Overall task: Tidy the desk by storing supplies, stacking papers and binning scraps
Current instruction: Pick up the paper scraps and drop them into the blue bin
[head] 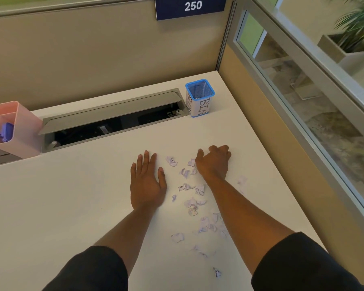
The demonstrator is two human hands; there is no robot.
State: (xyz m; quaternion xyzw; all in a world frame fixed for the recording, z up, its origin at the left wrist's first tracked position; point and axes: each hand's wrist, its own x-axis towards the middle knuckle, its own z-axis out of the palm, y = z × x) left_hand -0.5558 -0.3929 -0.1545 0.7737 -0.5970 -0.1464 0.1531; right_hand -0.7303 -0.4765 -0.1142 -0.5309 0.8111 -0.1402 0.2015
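Fingers [147, 160] of our left hand [146, 185] lie flat on the desk [72, 196]; our right hand [213, 162] curls over featherlight, flimsy paper scraps [189, 187], best raked together, then pinched.

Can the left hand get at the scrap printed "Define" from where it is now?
Probably yes: the left hand lies flat on the desk beside the "Define" scrap, with only bare surface between them.

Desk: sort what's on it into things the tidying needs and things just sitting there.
Needed: paper scraps; blue bin; pink organiser; left hand, flat on the desk; right hand, curled among the scraps.

Just there: cable tray; number sign; potted plant.
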